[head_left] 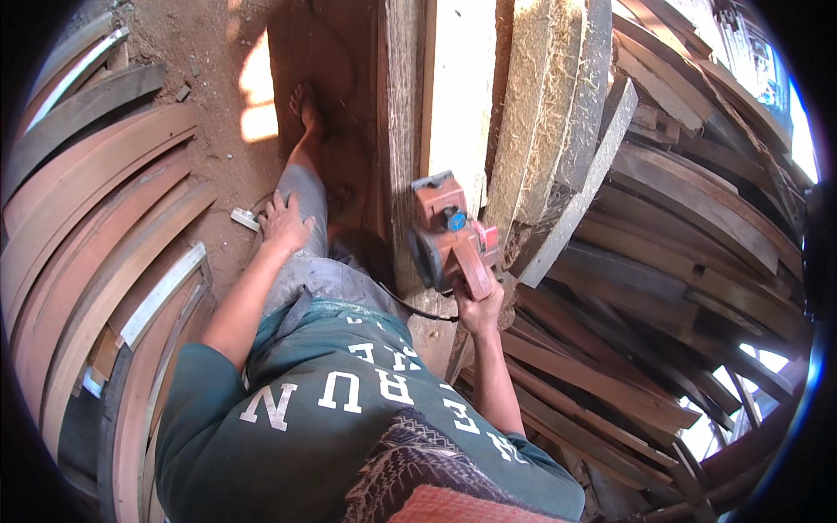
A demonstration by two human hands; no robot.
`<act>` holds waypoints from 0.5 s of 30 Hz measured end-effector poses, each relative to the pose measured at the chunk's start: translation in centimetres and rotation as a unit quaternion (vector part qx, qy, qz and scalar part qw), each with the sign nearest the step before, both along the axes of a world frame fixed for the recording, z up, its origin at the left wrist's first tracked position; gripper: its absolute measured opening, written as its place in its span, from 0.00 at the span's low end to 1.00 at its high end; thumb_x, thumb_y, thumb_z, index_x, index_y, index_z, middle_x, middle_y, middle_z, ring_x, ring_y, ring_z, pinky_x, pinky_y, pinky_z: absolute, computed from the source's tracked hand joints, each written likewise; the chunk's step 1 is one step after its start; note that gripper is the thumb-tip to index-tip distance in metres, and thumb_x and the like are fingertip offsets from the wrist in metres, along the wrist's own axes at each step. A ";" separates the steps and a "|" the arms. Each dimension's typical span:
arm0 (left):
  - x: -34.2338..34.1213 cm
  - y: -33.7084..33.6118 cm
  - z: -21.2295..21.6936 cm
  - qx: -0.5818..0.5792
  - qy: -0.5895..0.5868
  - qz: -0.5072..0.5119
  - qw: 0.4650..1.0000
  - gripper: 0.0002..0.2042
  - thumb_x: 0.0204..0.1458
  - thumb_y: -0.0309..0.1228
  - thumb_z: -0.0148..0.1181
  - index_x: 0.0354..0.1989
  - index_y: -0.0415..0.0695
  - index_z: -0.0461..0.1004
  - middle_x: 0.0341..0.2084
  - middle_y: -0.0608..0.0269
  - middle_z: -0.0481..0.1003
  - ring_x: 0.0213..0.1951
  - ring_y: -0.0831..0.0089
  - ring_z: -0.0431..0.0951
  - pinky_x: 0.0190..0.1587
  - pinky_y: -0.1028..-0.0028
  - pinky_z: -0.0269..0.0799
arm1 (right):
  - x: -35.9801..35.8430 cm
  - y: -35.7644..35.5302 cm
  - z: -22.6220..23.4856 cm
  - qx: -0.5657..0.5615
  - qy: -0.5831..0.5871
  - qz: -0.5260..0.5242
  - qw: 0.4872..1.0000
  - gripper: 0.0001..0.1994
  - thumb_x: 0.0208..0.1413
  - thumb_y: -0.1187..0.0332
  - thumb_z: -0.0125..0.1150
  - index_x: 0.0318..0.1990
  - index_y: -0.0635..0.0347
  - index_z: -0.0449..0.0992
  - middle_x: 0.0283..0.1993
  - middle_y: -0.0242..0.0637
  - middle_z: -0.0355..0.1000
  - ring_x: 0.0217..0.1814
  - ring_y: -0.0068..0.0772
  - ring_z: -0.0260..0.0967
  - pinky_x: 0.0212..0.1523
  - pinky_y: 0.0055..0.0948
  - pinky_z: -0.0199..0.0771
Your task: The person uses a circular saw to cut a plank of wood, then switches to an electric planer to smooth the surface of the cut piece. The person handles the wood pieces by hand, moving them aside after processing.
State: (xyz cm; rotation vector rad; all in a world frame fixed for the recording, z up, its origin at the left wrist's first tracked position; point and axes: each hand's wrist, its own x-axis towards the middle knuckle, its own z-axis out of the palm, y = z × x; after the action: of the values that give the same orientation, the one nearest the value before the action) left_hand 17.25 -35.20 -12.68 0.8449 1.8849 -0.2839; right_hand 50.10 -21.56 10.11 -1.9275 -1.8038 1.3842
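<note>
My right hand [480,305] is wrapped round the rear handle of a reddish-orange electric hand planer [453,231], which has a blue-centred knob and a black belt cover on its left side. The planer rests over the near end of a long pale board [458,105], and a black cord [417,309] runs from its handle toward my body. My left hand [285,225] lies on my grey-trousered thigh with its fingers spread and nothing in them. The planer's underside is hidden.
Rough beams covered in shavings [545,105] stand just right of the board. Stacked timber [697,227] fills the right side, and curved reddish planks [96,200] lie at the left. A small white object [245,219] sits by my left hand on the brown dirt floor [218,105].
</note>
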 end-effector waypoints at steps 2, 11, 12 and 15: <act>0.0 -0.6 -0.6 0.007 0.002 0.006 1.000 0.41 0.60 0.47 0.67 0.79 0.48 0.56 0.78 0.39 0.52 0.75 0.38 0.56 0.74 0.36 0.54 | -1.5 1.5 -0.2 0.017 0.018 -0.019 1.000 0.09 0.53 0.80 0.68 0.42 0.63 0.80 0.34 0.27 0.78 0.36 0.18 0.73 0.40 0.25 0.76; -0.9 -2.2 -1.7 0.062 0.008 0.044 0.997 0.41 0.57 0.46 0.69 0.78 0.48 0.58 0.74 0.38 0.56 0.72 0.37 0.59 0.72 0.41 0.57 | -22.4 25.9 -0.8 0.140 0.005 0.157 0.978 0.23 0.55 0.77 0.54 0.57 0.51 0.83 0.30 0.33 0.78 0.23 0.20 0.73 0.23 0.23 0.72; -1.1 -2.4 -1.7 0.061 0.002 0.054 0.997 0.41 0.57 0.46 0.69 0.78 0.48 0.58 0.74 0.38 0.56 0.72 0.36 0.59 0.72 0.41 0.57 | -25.2 29.0 -1.1 0.112 0.043 0.134 0.984 0.18 0.57 0.76 0.54 0.53 0.52 0.82 0.28 0.33 0.76 0.22 0.21 0.72 0.22 0.24 0.72; -2.6 -2.0 -2.7 0.085 -0.016 0.054 0.995 0.40 0.58 0.45 0.69 0.77 0.47 0.59 0.74 0.38 0.56 0.72 0.37 0.59 0.73 0.43 0.57 | -29.8 37.2 -2.1 0.021 0.244 0.036 0.969 0.05 0.63 0.76 0.55 0.37 0.59 0.78 0.21 0.29 0.67 0.17 0.25 0.65 0.19 0.28 0.67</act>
State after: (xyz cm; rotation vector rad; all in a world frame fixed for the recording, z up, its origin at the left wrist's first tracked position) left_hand 14.61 -37.22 -15.33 0.8515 1.9372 -0.0440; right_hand 20.32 15.60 8.00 -1.3487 -1.6513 1.6476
